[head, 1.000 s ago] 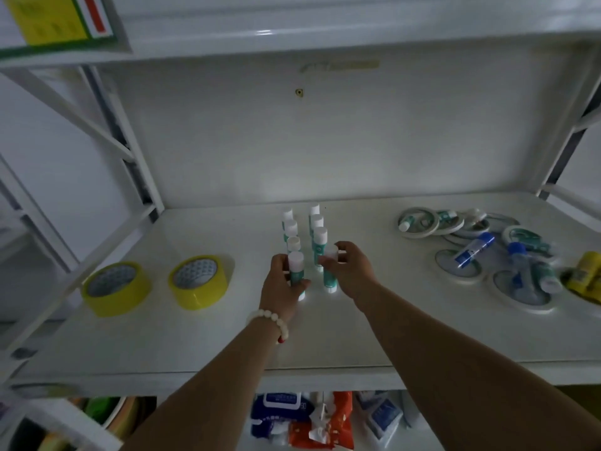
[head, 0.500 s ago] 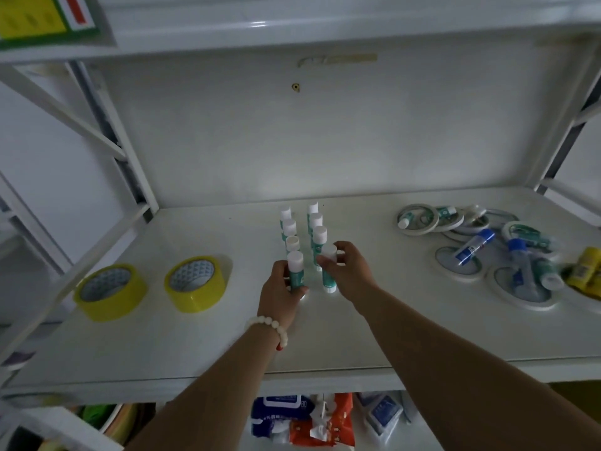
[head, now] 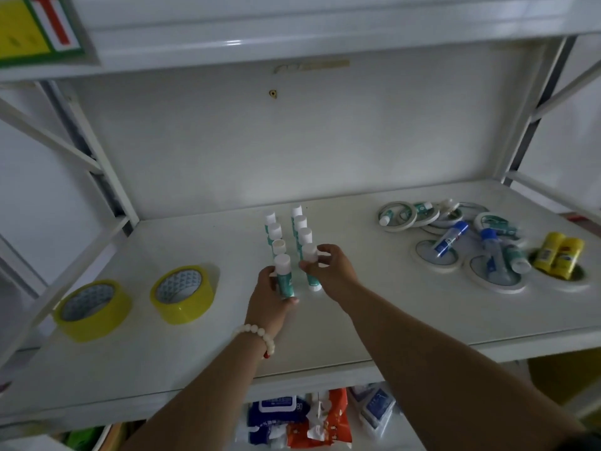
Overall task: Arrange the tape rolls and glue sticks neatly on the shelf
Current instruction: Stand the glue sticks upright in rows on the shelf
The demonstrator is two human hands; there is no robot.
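Several teal glue sticks with white caps stand upright in two rows [head: 300,224] at the middle of the white shelf [head: 406,320]. My left hand [head: 268,299] grips the front stick of the left row [head: 284,278]. My right hand [head: 330,271] pinches the front stick of the right row [head: 310,268]. Two yellow tape rolls [head: 92,309] [head: 182,292] lie flat at the left. A jumble of white tape rolls [head: 434,253], blue-capped glue sticks [head: 450,239] and yellow glue sticks [head: 557,255] lies at the right.
A white back panel [head: 292,141] closes the shelf behind. Slanted frame bars [head: 81,236] run along the left side, and an upper shelf [head: 292,30] hangs overhead. Packets [head: 299,421] sit on the level below.
Both hands stay on the front glue sticks and have barely moved. The view has tilted and shifted slightly.
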